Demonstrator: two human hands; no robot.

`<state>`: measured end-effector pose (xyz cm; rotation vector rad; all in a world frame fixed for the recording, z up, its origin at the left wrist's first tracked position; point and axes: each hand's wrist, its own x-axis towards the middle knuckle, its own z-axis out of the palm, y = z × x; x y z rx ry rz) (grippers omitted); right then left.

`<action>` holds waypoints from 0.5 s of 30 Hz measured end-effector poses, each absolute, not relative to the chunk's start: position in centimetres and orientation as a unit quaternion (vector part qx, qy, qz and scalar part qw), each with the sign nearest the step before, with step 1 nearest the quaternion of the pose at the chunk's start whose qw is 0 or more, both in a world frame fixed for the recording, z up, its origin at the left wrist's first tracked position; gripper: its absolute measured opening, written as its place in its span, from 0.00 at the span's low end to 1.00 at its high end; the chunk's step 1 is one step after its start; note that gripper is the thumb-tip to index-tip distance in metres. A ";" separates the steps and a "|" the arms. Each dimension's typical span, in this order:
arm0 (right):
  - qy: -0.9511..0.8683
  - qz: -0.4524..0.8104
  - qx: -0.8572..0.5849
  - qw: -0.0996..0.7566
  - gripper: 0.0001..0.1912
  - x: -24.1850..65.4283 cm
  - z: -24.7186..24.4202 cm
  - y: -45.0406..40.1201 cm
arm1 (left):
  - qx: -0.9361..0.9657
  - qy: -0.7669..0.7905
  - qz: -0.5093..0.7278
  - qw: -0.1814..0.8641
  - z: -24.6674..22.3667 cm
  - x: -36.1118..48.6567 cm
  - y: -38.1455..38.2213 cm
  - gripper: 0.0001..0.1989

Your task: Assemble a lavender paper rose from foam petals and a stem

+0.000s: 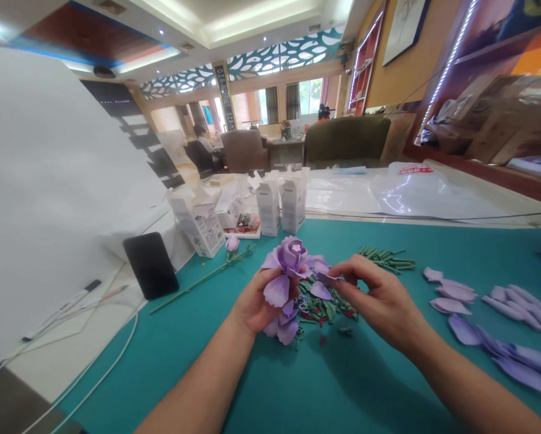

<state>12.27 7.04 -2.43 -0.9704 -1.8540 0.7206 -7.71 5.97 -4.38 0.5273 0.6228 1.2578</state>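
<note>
My left hand [261,301] is closed around the base of a purple toy flower [293,256], with its layered petals facing up. At the flower's right side, my right hand [376,295] pinches a light purple petal [331,277] between thumb and fingertips. Whether this petal is joined to the flower I cannot tell. Below and behind the hands lies a pile of small green pieces [329,307] mixed with red bits and purple petals. Part of the pile is hidden by my left hand and the flower.
Sorted purple petals [514,355] lie at the right, near green stem pieces [383,259]. A finished-looking bud on a long green stem [193,286] rests at left. White boxes [293,202] stand behind the teal mat [370,386]. A black phone [150,265] leans at left, by white cables.
</note>
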 end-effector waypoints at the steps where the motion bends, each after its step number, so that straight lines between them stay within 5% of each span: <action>1: -0.744 0.312 -0.395 0.439 0.08 12.3 -2.2 6.9 | 0.245 0.283 0.566 0.734 -4.4 -7.7 6.0 0.04; 15: -0.690 0.455 -0.381 0.414 0.13 12.5 -1.6 6.9 | 0.241 0.282 0.555 0.744 -5.0 -7.5 6.3 0.07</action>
